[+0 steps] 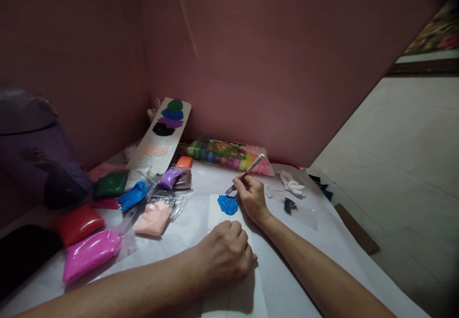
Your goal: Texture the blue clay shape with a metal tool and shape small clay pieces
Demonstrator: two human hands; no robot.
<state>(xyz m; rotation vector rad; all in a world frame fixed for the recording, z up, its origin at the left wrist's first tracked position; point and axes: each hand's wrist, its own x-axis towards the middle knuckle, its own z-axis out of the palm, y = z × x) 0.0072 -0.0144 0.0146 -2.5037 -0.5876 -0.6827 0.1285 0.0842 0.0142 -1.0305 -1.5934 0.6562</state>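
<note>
My right hand (252, 195) pinches a small metal fork (255, 163), its ridged handle pointing up and away. The prongs are at the top edge of a rough, textured patch of blue clay (228, 205). That patch lies near the far end of a long white card (214, 220) with faint lines on it. Nearer to me, my left hand (227, 251) rests on the card with its fingers curled under; whether anything is inside them is hidden.
Bags of pink (93, 253), red (81, 224), peach (154, 218) and blue clay (133, 195) lie left. Behind leans a card with coloured patches (167, 138), beside a clay multipack (229, 154). White clay (292, 184) and a black scrap (290, 206) lie right. A purple container (39, 150) stands far left.
</note>
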